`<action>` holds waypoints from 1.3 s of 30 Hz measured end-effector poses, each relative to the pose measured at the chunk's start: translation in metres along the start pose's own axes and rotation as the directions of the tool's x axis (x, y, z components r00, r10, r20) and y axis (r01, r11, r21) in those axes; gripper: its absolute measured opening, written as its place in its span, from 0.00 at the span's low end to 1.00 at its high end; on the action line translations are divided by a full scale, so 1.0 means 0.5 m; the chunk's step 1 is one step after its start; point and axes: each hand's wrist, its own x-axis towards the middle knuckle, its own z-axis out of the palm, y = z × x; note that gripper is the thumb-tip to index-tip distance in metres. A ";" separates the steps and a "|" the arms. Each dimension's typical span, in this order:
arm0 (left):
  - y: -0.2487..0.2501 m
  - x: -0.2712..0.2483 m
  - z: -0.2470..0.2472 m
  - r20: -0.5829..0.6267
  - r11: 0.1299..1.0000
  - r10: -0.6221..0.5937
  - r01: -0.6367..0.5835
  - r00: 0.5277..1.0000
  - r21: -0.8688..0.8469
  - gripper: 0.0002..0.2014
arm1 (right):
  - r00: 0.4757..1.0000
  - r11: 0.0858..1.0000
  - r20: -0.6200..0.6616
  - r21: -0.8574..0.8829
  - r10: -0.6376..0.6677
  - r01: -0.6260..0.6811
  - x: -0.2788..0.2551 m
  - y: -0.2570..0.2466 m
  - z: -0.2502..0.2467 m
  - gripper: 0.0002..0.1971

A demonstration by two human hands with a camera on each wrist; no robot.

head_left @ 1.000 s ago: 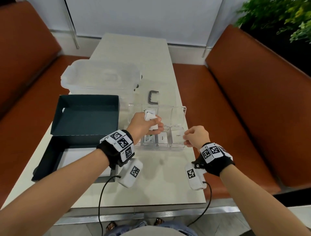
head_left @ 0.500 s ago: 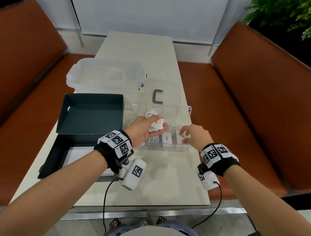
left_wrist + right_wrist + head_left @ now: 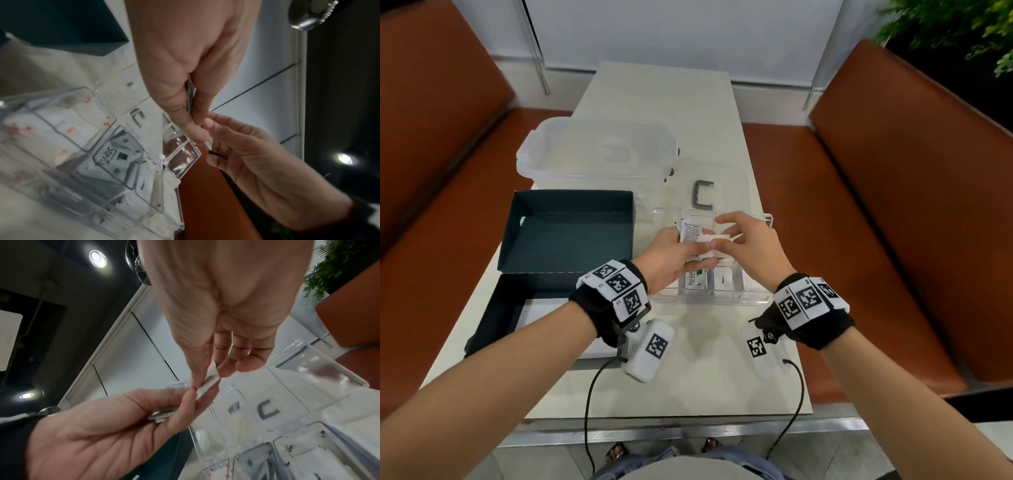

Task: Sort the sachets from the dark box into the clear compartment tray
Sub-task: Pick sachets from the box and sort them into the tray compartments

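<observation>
Both hands meet above the clear compartment tray (image 3: 753, 297), which stands on the pale table (image 3: 664, 102) just right of the dark box (image 3: 566, 236). The left hand (image 3: 671, 255) grips a small stack of sachets (image 3: 689, 233) between thumb and fingers; the printed face of the top sachet points toward the far end of the table. The right hand (image 3: 751, 246) pinches a single white sachet (image 3: 717, 240) between thumb and forefinger at the edge of that stack, its remaining fingers loosely spread. In the right wrist view the pinched white sachet (image 3: 209, 378) stands between the thumb tip and forefinger, touching the fingertips of the left hand (image 3: 115, 431). In the left wrist view the stack shows only as a thin edge (image 3: 190, 95) clamped in the left hand (image 3: 185, 53), with the right hand (image 3: 246, 155) closed on it from the side.

In the tray's near row, one compartment holds a sachet marked "Stevia" (image 3: 694, 279) and the next a white sachet with small dark print (image 3: 722, 280); the far compartments are largely hidden by the hands. The dark box lies open, its lid (image 3: 496, 318) nearer the person. Behind it stands a translucent lidded container (image 3: 599, 152), and a small grey U-shaped piece (image 3: 702, 194) lies beyond the tray. Orange-brown benches (image 3: 914, 192) flank the table.
</observation>
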 end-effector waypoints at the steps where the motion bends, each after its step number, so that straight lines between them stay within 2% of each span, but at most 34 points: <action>1: 0.000 0.000 -0.005 -0.017 0.999 0.030 -0.030 0.999 0.027 0.14 | 1.000 1.000 0.001 0.004 0.010 -0.010 0.002 0.000 -0.003 0.19; 5: -0.001 0.005 -0.017 -0.095 0.983 0.085 -0.068 0.992 0.170 0.15 | 0.993 0.997 0.100 -0.051 0.069 -0.064 0.009 0.008 -0.015 0.13; 8: -0.008 0.007 -0.021 -0.094 0.967 0.092 -0.066 0.991 0.246 0.12 | 0.967 0.988 0.201 -0.024 0.156 -0.155 0.012 0.022 -0.018 0.07; 11: -0.014 0.009 -0.031 -0.096 0.952 0.096 -0.064 0.991 0.300 0.09 | 0.952 0.962 0.156 0.027 0.265 -0.272 0.012 0.046 -0.018 0.03; 14: -0.020 0.007 -0.044 -0.090 0.950 0.088 -0.056 0.992 0.309 0.08 | 0.924 0.925 0.100 0.059 0.369 -0.376 0.010 0.070 -0.015 0.03; 19: -0.030 0.001 -0.054 -0.086 0.947 0.076 -0.045 0.993 0.319 0.08 | 0.837 0.795 0.153 0.262 0.525 -0.547 -0.011 0.084 0.013 0.07; 29: -0.028 -0.007 -0.061 -0.088 0.951 0.088 -0.057 0.992 0.305 0.04 | 0.836 0.816 0.079 0.187 0.543 -0.548 -0.008 0.097 0.046 0.08; 35: -0.021 -0.012 -0.064 -0.082 0.962 0.072 -0.048 0.994 0.270 0.04 | 0.869 0.870 0.037 -0.040 0.493 -0.492 -0.008 0.097 0.062 0.07; 39: -0.014 -0.014 -0.057 -0.082 0.992 -0.017 0.027 0.996 0.120 0.13 | 0.916 0.890 0.015 -0.246 0.400 -0.385 -0.009 0.090 0.073 0.07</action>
